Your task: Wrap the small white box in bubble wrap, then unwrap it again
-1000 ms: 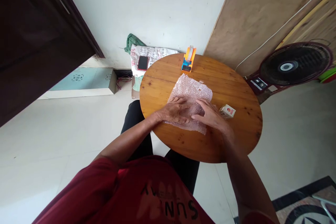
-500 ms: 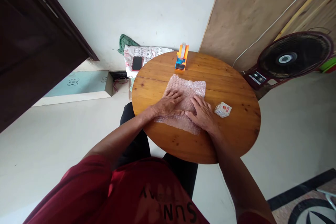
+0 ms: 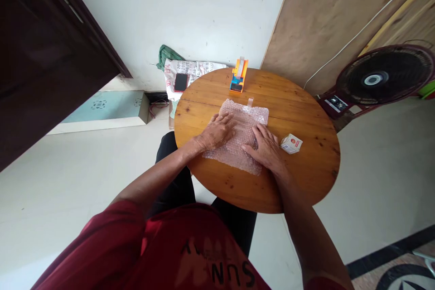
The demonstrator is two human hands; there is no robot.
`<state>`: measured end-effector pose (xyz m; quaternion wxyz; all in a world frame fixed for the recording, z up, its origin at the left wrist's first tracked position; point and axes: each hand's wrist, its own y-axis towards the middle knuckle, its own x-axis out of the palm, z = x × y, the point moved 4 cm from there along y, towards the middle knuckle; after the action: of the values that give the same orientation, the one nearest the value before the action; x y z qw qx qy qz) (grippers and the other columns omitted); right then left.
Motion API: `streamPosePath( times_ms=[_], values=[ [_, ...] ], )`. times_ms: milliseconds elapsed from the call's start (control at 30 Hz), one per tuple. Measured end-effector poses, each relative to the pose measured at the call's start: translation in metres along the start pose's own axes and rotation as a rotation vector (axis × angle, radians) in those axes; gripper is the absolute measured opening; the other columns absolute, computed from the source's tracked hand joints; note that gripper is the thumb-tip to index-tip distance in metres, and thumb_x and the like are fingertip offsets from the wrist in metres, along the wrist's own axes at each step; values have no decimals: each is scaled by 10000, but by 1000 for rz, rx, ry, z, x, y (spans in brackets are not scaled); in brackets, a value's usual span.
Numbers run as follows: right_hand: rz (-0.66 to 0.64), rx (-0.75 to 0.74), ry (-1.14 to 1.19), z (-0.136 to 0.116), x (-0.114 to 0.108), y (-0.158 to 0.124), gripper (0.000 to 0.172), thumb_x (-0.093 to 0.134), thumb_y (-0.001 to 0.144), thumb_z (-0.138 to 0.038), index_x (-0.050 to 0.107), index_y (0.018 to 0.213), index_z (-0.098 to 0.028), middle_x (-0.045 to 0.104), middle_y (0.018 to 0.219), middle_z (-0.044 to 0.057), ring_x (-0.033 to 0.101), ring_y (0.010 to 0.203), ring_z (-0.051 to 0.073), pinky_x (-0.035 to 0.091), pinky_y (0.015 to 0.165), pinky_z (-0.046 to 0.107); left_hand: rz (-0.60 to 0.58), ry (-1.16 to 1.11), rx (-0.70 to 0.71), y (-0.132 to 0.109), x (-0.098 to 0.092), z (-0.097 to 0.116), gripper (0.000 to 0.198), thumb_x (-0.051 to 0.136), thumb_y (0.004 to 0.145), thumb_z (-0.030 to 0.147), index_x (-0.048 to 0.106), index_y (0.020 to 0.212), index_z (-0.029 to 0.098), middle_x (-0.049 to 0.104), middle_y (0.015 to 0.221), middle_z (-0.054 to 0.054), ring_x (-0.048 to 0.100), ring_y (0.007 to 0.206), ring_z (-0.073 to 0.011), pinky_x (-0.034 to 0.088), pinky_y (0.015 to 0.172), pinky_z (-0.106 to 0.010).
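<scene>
A pinkish sheet of bubble wrap (image 3: 234,158) lies flat on the round wooden table (image 3: 306,172). On its left side rests my left hand (image 3: 219,132), palm down with the fingers stretched out. My right hand (image 3: 267,147) lies on the right edge of the wrap, fingers spread and thumb pointing inward. A short strip of clear tape (image 3: 250,102) sticks up at the wrap's far edge. Just right of my right hand sits a small white box (image 3: 291,143) with red print. Neither hand grips anything.
An orange and blue tape dispenser (image 3: 239,75) stands at the table's far edge. Beyond the left rim, a phone (image 3: 181,82) lies on a printed white sack (image 3: 170,69). A dark fan (image 3: 377,79) stands at the right, near the wooden panel.
My left hand's fingers and thumb have drawn in slightly from the middle of the wrap. The tape strip at the far edge now stands out. The whole view has shifted a little.
</scene>
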<state>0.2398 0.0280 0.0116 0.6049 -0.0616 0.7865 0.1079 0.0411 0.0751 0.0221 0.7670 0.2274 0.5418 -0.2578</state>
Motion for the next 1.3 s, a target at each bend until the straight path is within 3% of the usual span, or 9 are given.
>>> streamPosePath(
  times_ms=[133,333,433,500,667,800,1000,1167,1300],
  values=[
    [-5,12,-1,0,0,0,741,558,887,-552,429,1497,-152,354,1620,199,316,1501,364,283,1171,569,-68,-2,75,17,11,6,566,378,1027,401,403,1533,148,285,1654,-161,214,1554,-332,164,1254,-540],
    [-6,39,-3,1,2,1,777,565,876,-566,414,1504,-134,354,1618,198,290,1512,364,293,1171,562,-116,-21,71,30,15,-17,794,517,936,619,325,1572,184,223,1672,-172,136,1566,-371,59,1227,-651],
    [-5,32,4,2,2,1,790,564,880,-577,408,1506,-120,350,1617,208,293,1507,374,291,1171,567,-103,6,13,19,8,-15,799,579,910,599,369,1550,169,245,1659,-198,161,1555,-395,89,1215,-673],
    [-4,18,12,2,2,0,756,518,914,-574,407,1509,-121,349,1619,208,298,1506,372,292,1168,568,-68,25,-7,8,5,-5,684,570,942,500,422,1518,163,277,1648,-200,206,1546,-386,117,1215,-669],
    [41,27,-9,4,3,0,581,366,1008,-448,458,1481,-123,405,1595,191,343,1490,346,305,1161,555,-59,39,181,-16,17,20,579,479,998,460,460,1505,180,316,1640,-164,264,1532,-361,147,1248,-581],
    [56,54,-55,3,4,1,564,384,1010,-388,465,1475,-80,408,1595,190,357,1482,338,314,1164,526,-50,29,224,-22,26,9,620,444,1004,535,440,1520,192,328,1638,-146,242,1544,-347,139,1256,-561],
    [33,80,-64,2,-1,1,516,331,1017,-284,483,1466,-82,420,1594,162,379,1469,323,327,1159,512,-44,14,220,-35,21,-8,638,468,989,564,445,1511,198,308,1651,-124,221,1555,-327,165,1263,-525],
    [21,84,-70,2,-4,2,504,349,1000,-235,491,1457,-77,433,1584,170,397,1458,318,348,1153,505,-57,6,151,-51,15,-10,639,522,973,541,446,1504,193,336,1637,-136,248,1542,-344,187,1246,-569],
    [21,76,-85,3,-2,3,497,367,994,-219,495,1454,-82,450,1571,178,404,1456,310,366,1145,494,-15,-17,71,-60,6,-3,542,606,940,458,554,1406,187,410,1588,-161,308,1512,-366,222,1225,-612]
  ],
)
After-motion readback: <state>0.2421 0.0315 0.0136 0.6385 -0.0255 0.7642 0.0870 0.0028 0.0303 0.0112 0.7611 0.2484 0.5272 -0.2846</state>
